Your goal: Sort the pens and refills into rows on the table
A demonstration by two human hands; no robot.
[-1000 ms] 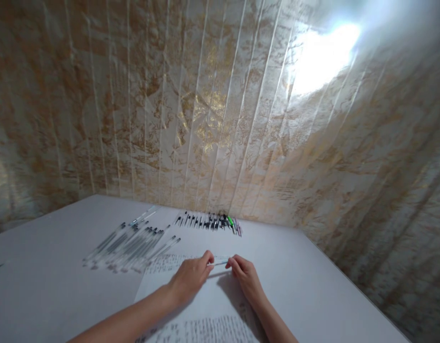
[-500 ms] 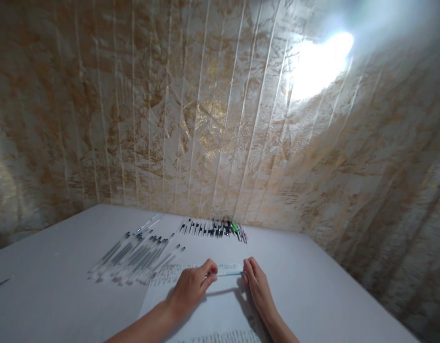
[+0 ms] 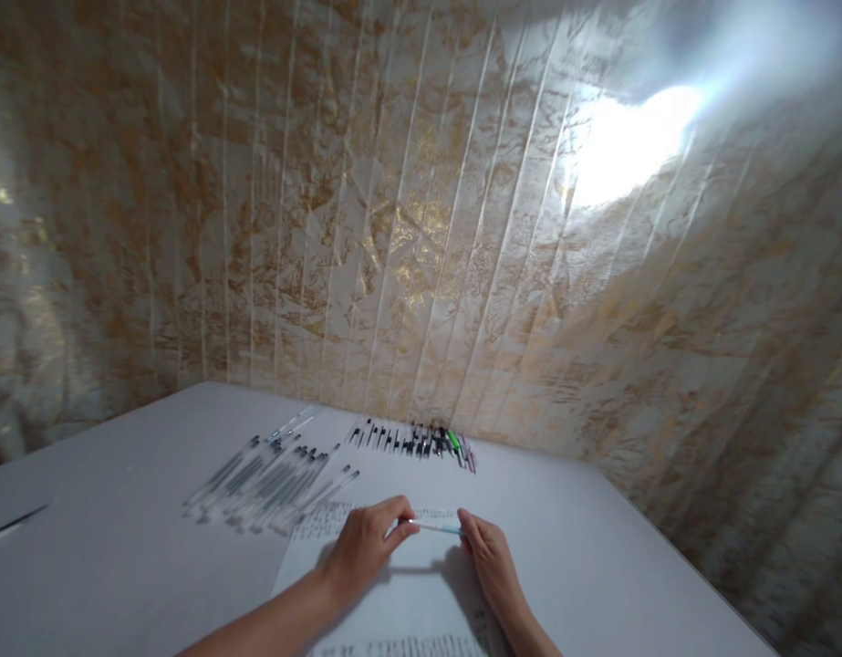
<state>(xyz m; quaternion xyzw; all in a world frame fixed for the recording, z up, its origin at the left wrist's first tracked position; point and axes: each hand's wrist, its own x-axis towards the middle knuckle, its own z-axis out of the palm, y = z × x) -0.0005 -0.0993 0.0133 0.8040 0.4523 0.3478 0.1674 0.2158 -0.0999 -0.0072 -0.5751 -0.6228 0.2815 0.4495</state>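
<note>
A slim white and light-blue pen (image 3: 435, 526) is stretched level between my two hands. The thumb and index finger of my left hand (image 3: 371, 540) pinch its left end. Around its light-blue right end, the fingers of my right hand (image 3: 490, 553) are closed. The pen is held above a white sheet of paper (image 3: 400, 602), where its shadow falls. Dark handwriting-like lines show at the top and bottom of the sheet, too blurred to read.
Left of the paper lies a spread of clear pens (image 3: 270, 484) with dark ends. Farther back are a row of black pens or caps (image 3: 393, 440) and a green marker (image 3: 452, 440). A thin dark-and-white stick (image 3: 15, 523) rests at far left. A gold-patterned curtain (image 3: 366, 228) hangs behind the table (image 3: 585, 566).
The pen stays between both hands but now slants down slightly to the right, with my right hand a little lower. The whole view has shifted slightly.
</note>
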